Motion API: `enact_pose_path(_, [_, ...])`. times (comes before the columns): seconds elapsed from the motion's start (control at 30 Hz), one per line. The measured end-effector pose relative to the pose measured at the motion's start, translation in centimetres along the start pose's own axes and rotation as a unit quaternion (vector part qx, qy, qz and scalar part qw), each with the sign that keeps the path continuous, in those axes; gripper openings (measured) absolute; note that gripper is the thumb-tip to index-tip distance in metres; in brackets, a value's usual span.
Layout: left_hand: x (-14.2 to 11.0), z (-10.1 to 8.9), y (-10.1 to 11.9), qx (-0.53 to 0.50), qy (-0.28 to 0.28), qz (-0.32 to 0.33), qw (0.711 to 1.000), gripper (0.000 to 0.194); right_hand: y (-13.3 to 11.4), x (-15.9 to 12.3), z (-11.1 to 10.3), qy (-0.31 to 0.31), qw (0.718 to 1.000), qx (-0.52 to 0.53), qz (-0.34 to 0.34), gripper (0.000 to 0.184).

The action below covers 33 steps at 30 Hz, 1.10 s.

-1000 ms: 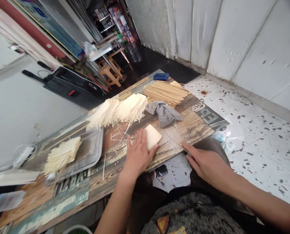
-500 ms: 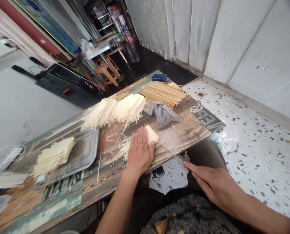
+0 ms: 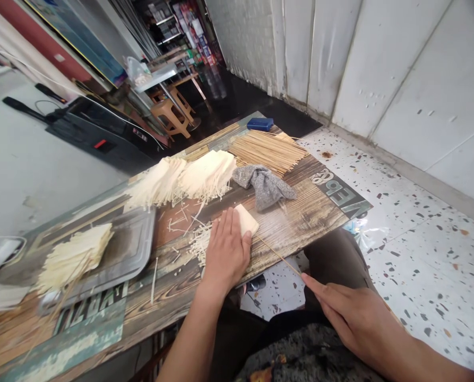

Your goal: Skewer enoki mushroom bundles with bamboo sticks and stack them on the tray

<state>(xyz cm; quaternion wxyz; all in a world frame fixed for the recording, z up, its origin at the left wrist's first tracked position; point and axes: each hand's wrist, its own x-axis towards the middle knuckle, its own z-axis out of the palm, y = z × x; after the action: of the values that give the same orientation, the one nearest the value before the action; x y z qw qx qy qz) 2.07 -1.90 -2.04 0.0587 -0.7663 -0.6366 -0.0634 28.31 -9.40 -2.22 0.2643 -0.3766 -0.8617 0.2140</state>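
Note:
My left hand [image 3: 226, 252] lies flat, fingers stretched out together, pressing on a pale folded tofu sheet [image 3: 247, 219]. Enoki mushrooms [image 3: 199, 243] spread out from beneath its left side. Between thumb and fingers my right hand [image 3: 340, 305] pinches a bamboo skewer [image 3: 280, 257] just off the table's front edge. The skewer's far end meets the near right edge of the folded sheet; whether it has gone in is hidden. Behind my left hand are piled finished-looking tofu sheets with enoki [image 3: 208, 172], their thin stems hanging out toward me.
A grey cloth [image 3: 265, 187] lies beyond the folded sheet, with many bamboo skewers [image 3: 268, 151] and a blue box [image 3: 260, 124] behind. Leftward, a clear plastic tray [image 3: 135, 249] carries skewered tofu sheets [image 3: 77, 252]. Enoki scraps dot the wooden-patterned table [image 3: 173, 289].
My right hand has moved down and slightly right, and the skewer's tip has come to the folded sheet's edge. My left hand stays pressed on the sheet. The view has shifted slightly.

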Motion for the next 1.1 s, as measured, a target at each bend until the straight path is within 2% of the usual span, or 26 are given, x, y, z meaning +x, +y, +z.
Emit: enact_pose_path(1.1, [-0.04,-0.22,0.17,0.022,-0.01,0.003,1.0,0.059,-0.53,0.42,0.19,0.006,1.0,-0.021,-0.001,0.04])
